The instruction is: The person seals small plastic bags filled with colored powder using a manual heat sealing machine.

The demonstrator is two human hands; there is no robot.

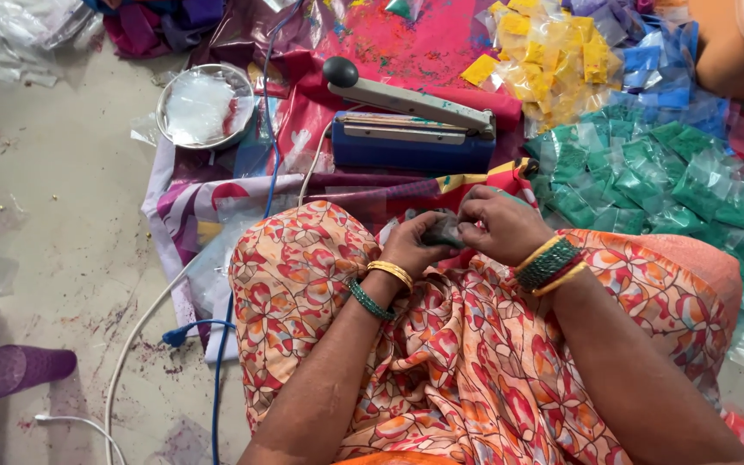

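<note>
Both hands met above the lap, the left hand (411,247) and right hand (497,226) pinched together on a small clear plastic packet (445,231) of dark green powder, crinkled between the fingertips. Just beyond them sat a blue heat sealer (411,138) with a grey lever arm and round black knob. Glossy green packets (647,181) lay heaped to the right, yellow packets (553,60) behind them. A round steel bowl (204,105) held clear plastic, and a purple cup (23,368) lay tipped on the floor.
</note>
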